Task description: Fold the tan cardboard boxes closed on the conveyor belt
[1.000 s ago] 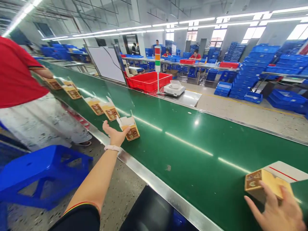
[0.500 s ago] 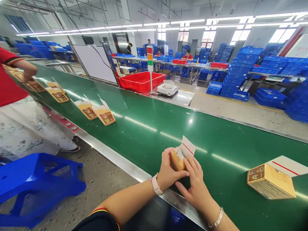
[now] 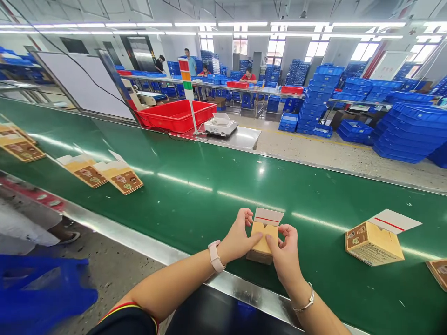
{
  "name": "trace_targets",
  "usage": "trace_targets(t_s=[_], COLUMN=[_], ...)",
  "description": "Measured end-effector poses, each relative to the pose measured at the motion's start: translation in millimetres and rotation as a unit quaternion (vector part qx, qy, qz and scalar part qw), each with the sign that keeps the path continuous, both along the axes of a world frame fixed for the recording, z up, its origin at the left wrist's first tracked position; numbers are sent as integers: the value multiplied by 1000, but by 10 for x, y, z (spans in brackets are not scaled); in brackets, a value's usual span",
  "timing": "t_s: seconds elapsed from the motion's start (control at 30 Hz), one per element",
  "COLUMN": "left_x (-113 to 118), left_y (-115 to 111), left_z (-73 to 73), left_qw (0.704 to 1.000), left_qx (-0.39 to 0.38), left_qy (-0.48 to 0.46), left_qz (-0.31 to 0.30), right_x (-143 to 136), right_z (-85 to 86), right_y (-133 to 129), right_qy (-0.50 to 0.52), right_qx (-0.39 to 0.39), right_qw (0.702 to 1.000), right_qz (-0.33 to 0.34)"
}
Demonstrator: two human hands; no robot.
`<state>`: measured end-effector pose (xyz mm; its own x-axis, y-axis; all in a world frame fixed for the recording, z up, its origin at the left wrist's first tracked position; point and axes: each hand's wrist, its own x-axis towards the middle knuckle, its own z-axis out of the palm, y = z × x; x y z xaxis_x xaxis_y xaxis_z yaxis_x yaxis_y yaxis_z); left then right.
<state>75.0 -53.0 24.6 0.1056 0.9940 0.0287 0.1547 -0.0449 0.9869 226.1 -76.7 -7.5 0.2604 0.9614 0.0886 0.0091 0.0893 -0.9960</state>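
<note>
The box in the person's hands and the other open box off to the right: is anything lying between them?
No. In the head view only bare green belt lies between the held box and the open box.

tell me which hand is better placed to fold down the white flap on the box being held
Left, probably: left hand has fingers raised beside the open white flap, while right hand grips the small carton lower down.

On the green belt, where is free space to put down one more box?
The belt is bare between the flat cartons at left and the held box, and behind the box toward the far rail. It is tighter at right, between both hands and the open box.
</note>
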Motion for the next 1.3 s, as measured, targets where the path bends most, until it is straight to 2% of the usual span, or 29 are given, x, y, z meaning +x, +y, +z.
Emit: trace_targets(t_s=[0.07,0.17,0.27,0.4,0.53,0.57,0.63,0.67,0.7,0.73,0.77,0.87,0.97,1.07,1.13,1.2,1.27,1.3], left_x=[38,116,203,222,93,49,-33,-67,-96,-117,-132,-150,-176,-241,-298,-360,-426,-459], left_y=[44,105,136,129,142,159,214,251,292,336,380,473,477,425,384,339,282,248], left_z=[34,48,0,-77,-28,1,55,75,89,94,92,47,-47,-158,-219,-253,-245,-221], left_qw=[994,960,946,962,977,979,983,984,984,983,983,981,981,987,992,996,998,999], left_qx=[-87,-205,-216,-169,-127,-114,-88,-76,-66,-58,-52,-50,-57,-59,-52,-41,-29,-23], left_qy=[-47,-125,-169,-150,-143,-145,-154,-160,-167,-172,-174,-172,-157,-120,-90,-61,-37,-24], left_qz=[-49,-141,-175,-150,-99,-83,-44,-21,2,23,40,77,98,87,71,56,36,24], right_x=[97,208,278,372,442,438,383,334,274,212,157,144,416,704,698,472,79,-142], right_z=[29,79,89,62,97,124,189,219,241,249,240,120,-35,-66,-16,37,56,51], right_y=[14,8,-6,27,44,11,-125,-223,-328,-430,-515,-570,-306,73,252,324,312,289], right_qy=[50,79,82,83,47,8,-122,-203,-285,-359,-422,-547,-603,-622,-617,-603,-600,-600], right_qx=[-94,-136,-138,-132,-160,-143,-38,40,120,187,230,257,233,146,56,24,78,115], right_qw=[993,984,983,981,978,985,992,974,942,903,866,791,751,746,752,758,770,776], right_qz=[49,80,90,112,124,95,-24,-88,-132,-147,-135,-91,-136,-187,-224,-248,-203,-156])
